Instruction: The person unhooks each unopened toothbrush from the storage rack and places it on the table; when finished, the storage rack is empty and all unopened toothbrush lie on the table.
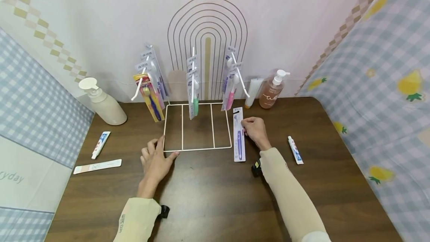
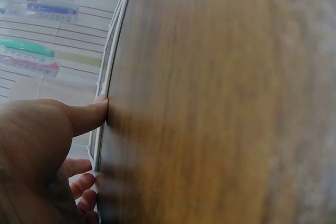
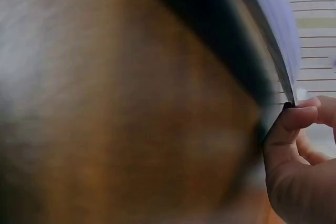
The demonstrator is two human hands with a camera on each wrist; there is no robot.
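My right hand [image 1: 256, 130] pinches the right edge of a packaged toothbrush [image 1: 239, 139] with a purple handle. In the right wrist view its thumb and finger meet on the edge of the pack [image 3: 286, 40], which stands on edge to that camera. My left hand [image 1: 157, 164] rests at the front left corner of a white wire rack [image 1: 198, 149], the thumb touching the front bar and the index finger lying along the left side. Toothbrush packs hang from the rack's three arms: a red-and-yellow pack [image 1: 150, 98] left, a green-handled one [image 1: 193, 96] mid, a pink-handled one [image 1: 231, 90] right.
Left on the table are a pump bottle [image 1: 108, 107], a small toothpaste tube [image 1: 100, 145] and a flat narrow packet [image 1: 97, 166]. A white tube [image 1: 254, 92] and an amber pump bottle [image 1: 270, 94] stand back right. Another toothpaste tube [image 1: 295, 150] lies right of my right hand.
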